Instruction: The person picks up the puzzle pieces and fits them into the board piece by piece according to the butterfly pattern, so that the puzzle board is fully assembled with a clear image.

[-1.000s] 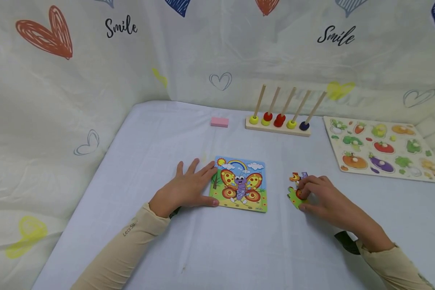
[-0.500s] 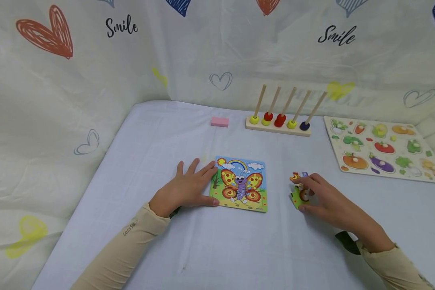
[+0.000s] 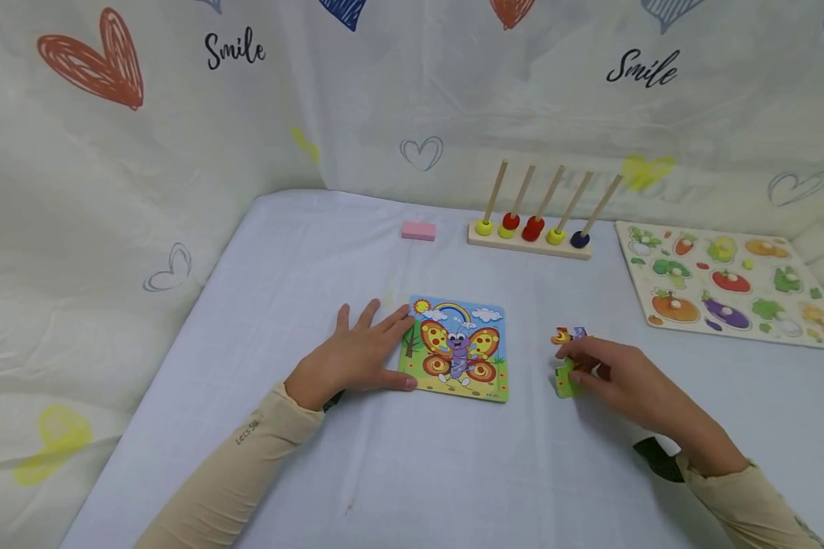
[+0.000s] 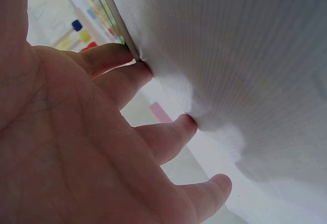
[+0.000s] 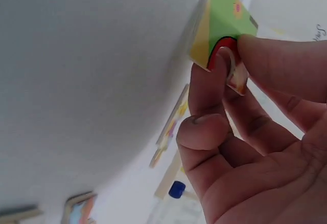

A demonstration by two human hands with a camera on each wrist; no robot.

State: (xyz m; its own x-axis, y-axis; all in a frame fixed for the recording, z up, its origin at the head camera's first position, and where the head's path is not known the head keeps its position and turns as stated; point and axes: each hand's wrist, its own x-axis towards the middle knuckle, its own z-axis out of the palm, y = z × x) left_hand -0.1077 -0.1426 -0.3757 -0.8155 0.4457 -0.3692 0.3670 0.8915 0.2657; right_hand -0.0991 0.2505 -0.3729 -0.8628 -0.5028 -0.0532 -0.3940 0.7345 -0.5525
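A square butterfly picture puzzle (image 3: pixel 456 347) lies on the white table in the head view. My left hand (image 3: pixel 350 354) rests at its left side with fingers spread, the thumb on the lower left corner. In the left wrist view, fingertips of the left hand (image 4: pixel 92 132) touch the puzzle's edge (image 4: pixel 120 24) and the cloth. To the right of the puzzle, my right hand (image 3: pixel 614 377) pinches a green puzzle piece (image 3: pixel 564 379). Seen from the right wrist, this piece (image 5: pixel 225 22) carries a red curve and has a notch, and it is tilted. Just behind it lies another orange and purple puzzle piece (image 3: pixel 561 335), partly hidden by the hand.
At the back stands a wooden peg abacus (image 3: pixel 529 242) with red, yellow and dark blue beads. A pink block (image 3: pixel 419 231) lies to its left. On the right is a vegetable puzzle board (image 3: pixel 721 286). A printed cloth (image 3: pixel 357 99) hangs behind the table.
The green piece has been tilted up off the table in my right hand's pinch, and more of its notched end is covered. My left hand and the butterfly puzzle have stayed put.
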